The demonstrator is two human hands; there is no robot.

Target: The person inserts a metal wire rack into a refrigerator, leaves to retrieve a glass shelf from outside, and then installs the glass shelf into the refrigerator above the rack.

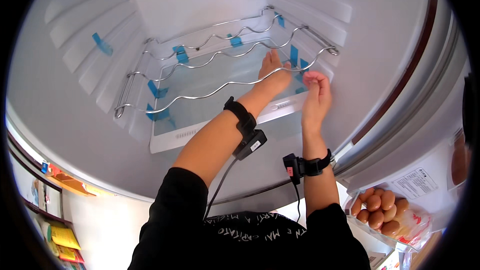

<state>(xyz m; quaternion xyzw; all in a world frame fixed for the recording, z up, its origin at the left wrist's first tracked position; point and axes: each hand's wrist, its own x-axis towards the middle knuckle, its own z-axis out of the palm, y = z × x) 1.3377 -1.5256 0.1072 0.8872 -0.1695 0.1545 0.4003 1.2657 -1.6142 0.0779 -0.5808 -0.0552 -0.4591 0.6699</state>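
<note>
Inside a fridge, my left hand (273, 76) reaches beneath a wavy chrome wire rack (212, 92), over a glass shelf (212, 77) with a white front trim. Its fingers are stretched out and apart, with no object visible in them. At the shelf's right side, my right hand (317, 97) has its fingers curled in with the tips drawn together. Those fingertips are close to blue tape (304, 65) at the shelf's right edge; whether they pinch it is hidden. More blue tape strips (181, 55) lie along the shelf's back and left edges.
A loose-ended blue tape strip (102, 44) sticks to the left ribbed wall. The open fridge door at right holds brown eggs (380, 207) in a bin beside a plastic bag (415, 225). Each wrist wears a black strapped device (245, 125) with a cable. Colourful packages (65, 240) stand at lower left.
</note>
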